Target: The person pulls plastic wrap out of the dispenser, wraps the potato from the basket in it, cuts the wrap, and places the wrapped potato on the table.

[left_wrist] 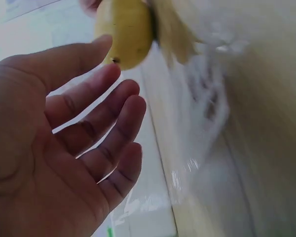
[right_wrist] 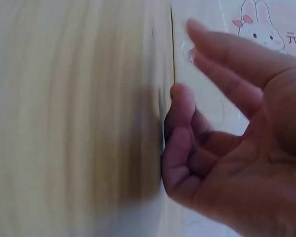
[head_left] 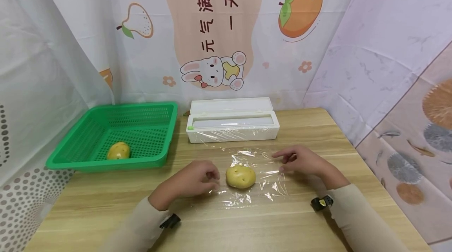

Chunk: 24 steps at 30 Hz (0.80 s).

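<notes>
A yellow potato [head_left: 241, 177] lies on a sheet of clear plastic wrap [head_left: 272, 187] spread over the table, with shiny creases round it. My left hand [head_left: 192, 178] is just left of the potato, its fingers loosely bent and nothing between them. In the left wrist view the potato [left_wrist: 126, 32] shows beyond the thumb and forefinger tips. To the right, my right hand [head_left: 303, 161] hovers by the wrap's right edge. Its thumb and forefinger reach out apart, while the other fingers curl loosely near the tabletop in the right wrist view, with nothing seen in them.
Behind the wrap stands a white cling film box [head_left: 231, 134], its lid [head_left: 231, 105] raised and a film roll [head_left: 234, 122] inside. A green plastic basket [head_left: 141, 161] at the left holds another potato [head_left: 119, 151]. A printed curtain [head_left: 141, 63] hangs behind the wooden table [head_left: 310, 130].
</notes>
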Motion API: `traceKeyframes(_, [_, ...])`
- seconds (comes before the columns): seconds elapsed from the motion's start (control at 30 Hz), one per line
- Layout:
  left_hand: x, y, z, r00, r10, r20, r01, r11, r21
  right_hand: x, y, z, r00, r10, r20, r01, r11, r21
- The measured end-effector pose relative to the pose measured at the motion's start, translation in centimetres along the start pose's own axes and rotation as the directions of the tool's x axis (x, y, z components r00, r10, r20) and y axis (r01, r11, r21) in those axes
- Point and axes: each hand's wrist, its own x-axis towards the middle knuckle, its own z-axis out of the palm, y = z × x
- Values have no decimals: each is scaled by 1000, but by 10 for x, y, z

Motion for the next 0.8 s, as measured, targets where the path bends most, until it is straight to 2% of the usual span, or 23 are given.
traceKeyframes(0.17, [-21, -6, -3, 997, 17, 71, -22, 997, 71, -5, 6, -7, 1000, -19, -7, 19, 999, 45])
traceKeyframes(0.3, [-33, -10, -3, 992, 29, 120, -38, 997, 73, -7, 8, -10, 1000, 5, -29, -3, 998, 67])
traceKeyframes(0.43, [-43, -11, -1, 984, 30, 175, -39, 998, 48, -10, 8, -7, 999, -3, -44, 4, 1000, 9])
traceKeyframes(0.6, [-49, -9, 2, 981, 46, 188, -57, 997, 53, -21, 1, 3, 994, -109, -3, 108, 985, -131])
traceKeyframes(0.7, [-51, -6, 3, 984, 51, 173, -65, 995, 76, -30, -10, 11, 979, -190, 72, 198, 971, -134])
traceKeyframes(0.8, [-52, -5, 4, 986, 53, 160, -70, 992, 102, -38, -22, 19, 955, -255, 150, 271, 958, -98])
